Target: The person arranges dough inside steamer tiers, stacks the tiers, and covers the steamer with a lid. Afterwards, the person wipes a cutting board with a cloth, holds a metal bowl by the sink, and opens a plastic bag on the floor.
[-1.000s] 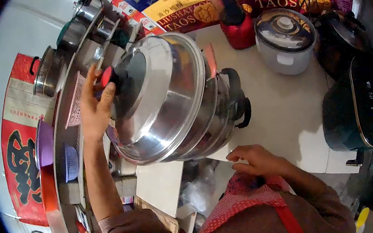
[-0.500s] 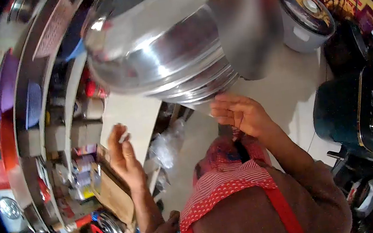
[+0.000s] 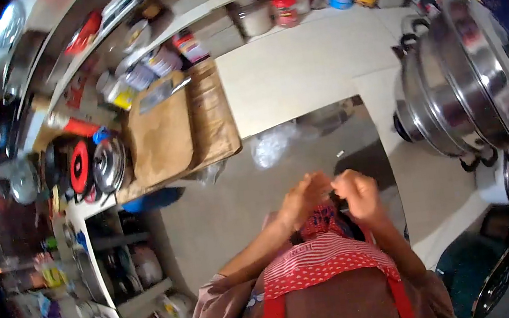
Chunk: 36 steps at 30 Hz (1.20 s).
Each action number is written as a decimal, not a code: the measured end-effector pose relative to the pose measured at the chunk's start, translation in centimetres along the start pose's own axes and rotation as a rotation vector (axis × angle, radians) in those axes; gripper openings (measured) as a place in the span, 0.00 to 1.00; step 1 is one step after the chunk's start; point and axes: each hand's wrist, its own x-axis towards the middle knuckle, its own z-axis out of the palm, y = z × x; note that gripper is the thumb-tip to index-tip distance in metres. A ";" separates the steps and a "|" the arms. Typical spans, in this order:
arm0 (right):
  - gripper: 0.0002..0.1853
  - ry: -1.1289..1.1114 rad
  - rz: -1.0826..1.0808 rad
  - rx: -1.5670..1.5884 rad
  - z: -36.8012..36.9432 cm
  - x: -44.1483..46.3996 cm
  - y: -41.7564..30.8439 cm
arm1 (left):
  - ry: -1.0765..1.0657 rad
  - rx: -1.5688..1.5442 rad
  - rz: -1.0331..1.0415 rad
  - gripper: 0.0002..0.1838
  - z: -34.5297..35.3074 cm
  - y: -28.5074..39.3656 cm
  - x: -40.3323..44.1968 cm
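In front of the red-and-white apron [image 3: 322, 259], my left hand [image 3: 304, 202] is raised with its fingers stretched out, slightly blurred; nothing shows in it. My right hand [image 3: 359, 193] is close beside it, its fingers curled in, and I see nothing held there. Whether the fingertips touch cannot be made out. To the right, on the white counter, stands a large steel steamer pot [image 3: 450, 85] of stacked tiers with black handles and a lid. Neither hand is on it.
A cutting board [image 3: 164, 132] with a cleaver [image 3: 159, 95] lies on the left counter, beside pot lids [image 3: 110, 165]. Jars [image 3: 285, 10] line the shelf at the back. A rice cooker [image 3: 495, 182] and a dark green appliance [image 3: 474, 265] stand at the right.
The view has swung left, so the steamer pot now appears at the right and the cutting board is in full view. My hands, apart before, have come together before the apron.
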 end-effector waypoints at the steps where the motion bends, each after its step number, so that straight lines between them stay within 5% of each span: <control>1: 0.07 -0.055 -0.258 -0.273 1.8 0.9 -0.3 | -0.058 -0.056 -0.032 0.27 -0.9 0.3 -0.6; 2: 0.08 -0.113 -0.522 -0.532 3.8 1.7 -0.4 | -0.113 -0.111 -0.063 0.29 -1.5 0.9 -1.4; 4: 0.14 -0.248 -0.430 -0.540 7.7 1.7 -1.0 | 0.004 -0.113 -0.016 0.31 -2.0 2.3 -3.9; 6: 0.24 -0.388 -0.521 -0.526 11.9 1.3 2.0 | -0.213 -0.503 0.034 0.32 -6.7 -0.9 -3.1; 7: 0.30 -0.076 -0.834 0.257 16.9 1.2 12.9 | -0.280 -0.667 0.061 0.34 -8.0 -1.0 -3.5; 8: 0.30 -0.113 -0.834 0.266 17.2 1.5 9.8 | -0.272 -0.683 0.094 0.34 -8.5 0.0 -4.7; 10: 0.31 -0.736 -0.765 -0.634 16.2 2.4 3.8 | 0.024 -0.866 0.154 0.38 -9.5 2.5 -7.7; 12: 0.30 -0.814 -0.799 -0.663 17.6 3.5 4.2 | 0.017 -0.877 0.142 0.40 -11.8 4.4 -10.4; 15: 0.27 -0.849 -0.640 -0.953 19.4 5.0 6.6 | 0.026 -0.644 0.473 0.39 -15.1 4.8 -12.4; 18: 0.29 -0.982 -0.544 -0.915 21.0 7.4 12.6 | 0.113 -0.778 0.712 0.38 -16.8 6.1 -15.0; 23: 0.29 -1.186 -0.431 -0.706 28.7 7.6 9.2 | 0.619 -0.450 0.849 0.35 -19.5 5.7 -16.9; 30: 0.28 -1.357 -0.558 -0.537 33.8 14.2 8.8 | 0.921 -0.496 0.566 0.30 -21.7 4.7 -16.3; 33: 0.26 -1.249 -0.416 -0.568 34.5 18.2 8.1 | 0.970 -0.577 0.490 0.21 -23.2 4.2 -15.6; 36: 0.24 -1.256 -0.340 -0.564 36.4 21.1 9.0 | 1.014 -0.487 0.487 0.22 -23.3 6.3 -15.7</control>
